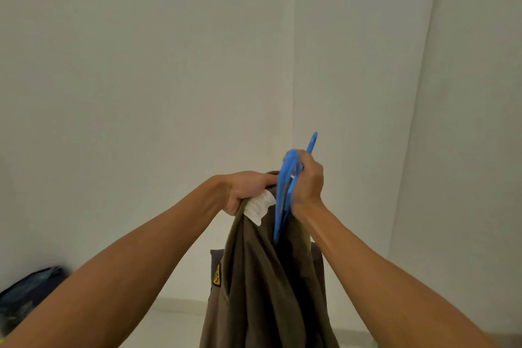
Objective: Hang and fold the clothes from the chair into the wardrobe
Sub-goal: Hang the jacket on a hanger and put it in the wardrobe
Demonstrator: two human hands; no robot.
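Note:
An olive-brown shirt (pixel 262 285) hangs in the air in front of me, with a white label at its collar and a yellow badge on a dark sleeve. My left hand (pixel 243 192) grips the collar beside the label. My right hand (pixel 306 181) is closed on a blue plastic hanger (pixel 284 192), whose lower part goes down into the neck opening of the shirt. The hanger's hook sticks up above my right fist. The chair and the wardrobe are out of view.
Plain pale walls fill the view, with a corner (pixel 293 65) behind my hands. A dark heap of cloth or a bag (pixel 28 294) lies at the lower left. A strip of light floor (pixel 175 319) shows below the shirt.

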